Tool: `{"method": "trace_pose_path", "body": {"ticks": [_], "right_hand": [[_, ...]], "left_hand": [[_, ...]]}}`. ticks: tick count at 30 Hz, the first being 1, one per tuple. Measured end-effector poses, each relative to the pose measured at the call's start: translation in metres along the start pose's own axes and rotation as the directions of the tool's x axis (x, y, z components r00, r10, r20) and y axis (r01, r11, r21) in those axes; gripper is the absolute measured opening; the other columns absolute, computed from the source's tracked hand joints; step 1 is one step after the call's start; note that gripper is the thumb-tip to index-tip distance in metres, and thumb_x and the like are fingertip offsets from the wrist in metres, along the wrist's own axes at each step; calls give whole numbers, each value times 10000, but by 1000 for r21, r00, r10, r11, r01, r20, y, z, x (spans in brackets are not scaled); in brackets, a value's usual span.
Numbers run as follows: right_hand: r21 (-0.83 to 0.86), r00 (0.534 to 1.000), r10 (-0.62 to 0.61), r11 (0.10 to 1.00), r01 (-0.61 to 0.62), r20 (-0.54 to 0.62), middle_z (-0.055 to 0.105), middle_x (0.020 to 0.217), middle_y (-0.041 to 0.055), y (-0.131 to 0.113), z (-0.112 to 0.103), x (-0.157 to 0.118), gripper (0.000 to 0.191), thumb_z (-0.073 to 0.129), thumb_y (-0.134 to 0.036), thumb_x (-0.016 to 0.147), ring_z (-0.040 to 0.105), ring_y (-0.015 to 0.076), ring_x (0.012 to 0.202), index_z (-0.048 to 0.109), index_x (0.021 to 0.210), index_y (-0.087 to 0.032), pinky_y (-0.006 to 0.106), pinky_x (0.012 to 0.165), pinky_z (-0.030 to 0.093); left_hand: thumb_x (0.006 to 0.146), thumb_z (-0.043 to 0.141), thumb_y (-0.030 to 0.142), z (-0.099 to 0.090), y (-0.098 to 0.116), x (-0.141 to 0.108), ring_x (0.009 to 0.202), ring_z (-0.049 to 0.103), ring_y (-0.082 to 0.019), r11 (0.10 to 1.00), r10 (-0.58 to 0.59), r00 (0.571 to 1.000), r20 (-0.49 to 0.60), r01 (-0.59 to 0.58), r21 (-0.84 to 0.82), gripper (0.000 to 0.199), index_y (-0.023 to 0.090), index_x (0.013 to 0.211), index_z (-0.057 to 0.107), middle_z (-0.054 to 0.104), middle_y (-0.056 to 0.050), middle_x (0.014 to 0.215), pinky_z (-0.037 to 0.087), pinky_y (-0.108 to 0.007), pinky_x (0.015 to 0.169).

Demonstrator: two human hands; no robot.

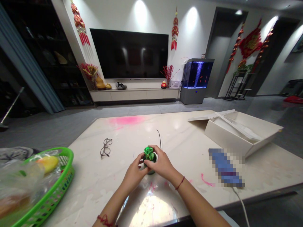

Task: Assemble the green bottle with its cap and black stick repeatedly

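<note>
In the middle of the table, both hands are closed around a small shiny green object [149,152] with a ribbed, rounded top and a darker lower part. Its exact kind I cannot make out. My left hand [135,171] grips it from the left, its fingertips at the side. From the right, my right hand [163,164] wraps it with the thumb across the front. Fingers hide much of its body. A thin black strip or cord [159,136] rises just behind my right hand. A pair of glasses [106,147] lies to the left.
At the left edge stands a green plastic basket [68,170] with bagged fruit. An open white box [236,142] sits at the right. Nearer lies a pixelated blue item [226,167] by a white cable [241,203]. Pink stains [129,120] mark the pale table [87,189].
</note>
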State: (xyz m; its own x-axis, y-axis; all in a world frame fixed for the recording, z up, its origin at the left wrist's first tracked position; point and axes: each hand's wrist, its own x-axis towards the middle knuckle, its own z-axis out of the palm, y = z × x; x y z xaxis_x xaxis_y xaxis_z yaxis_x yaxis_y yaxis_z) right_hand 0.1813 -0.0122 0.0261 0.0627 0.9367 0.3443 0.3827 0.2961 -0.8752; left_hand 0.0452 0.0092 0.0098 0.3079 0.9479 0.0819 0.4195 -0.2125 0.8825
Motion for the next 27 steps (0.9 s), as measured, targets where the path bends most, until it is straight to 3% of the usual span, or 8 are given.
{"method": "trace_pose_path", "body": {"ticks": [7, 16, 27], "right_hand": [[-28, 1000, 22, 999, -21, 20, 631, 962, 47, 2, 3, 7, 495, 663, -282, 627, 580, 191, 899, 530, 1097, -206, 336, 830, 452], [-25, 1000, 18, 1000, -18, -3, 619, 1022, 56, 1, -6, 5, 503, 671, -265, 621, 569, 196, 968, 530, 1101, -212, 346, 858, 448], [27, 999, -40, 999, 41, -9, 642, 964, 35, 4, -15, -1, 406, 633, -195, 646, 594, 174, 899, 559, 1045, -206, 344, 845, 458]], "left_hand": [[619, 621, 330, 0, 4, -1, 997, 580, -246, 1000, -22, 1000, 10, 22, 10, 590, 192, 1174, 477, 592, -91, 1163, 457, -374, 843], [622, 642, 372, 0, 5, -2, 1021, 573, -249, 1000, -26, 1000, 10, 26, -5, 584, 198, 1156, 482, 585, -92, 1173, 448, -385, 868], [634, 632, 387, 0, 3, -1, 1030, 570, -249, 1000, -20, 1000, 10, 20, 15, 604, 211, 1187, 464, 574, -102, 1188, 452, -379, 848]]}}
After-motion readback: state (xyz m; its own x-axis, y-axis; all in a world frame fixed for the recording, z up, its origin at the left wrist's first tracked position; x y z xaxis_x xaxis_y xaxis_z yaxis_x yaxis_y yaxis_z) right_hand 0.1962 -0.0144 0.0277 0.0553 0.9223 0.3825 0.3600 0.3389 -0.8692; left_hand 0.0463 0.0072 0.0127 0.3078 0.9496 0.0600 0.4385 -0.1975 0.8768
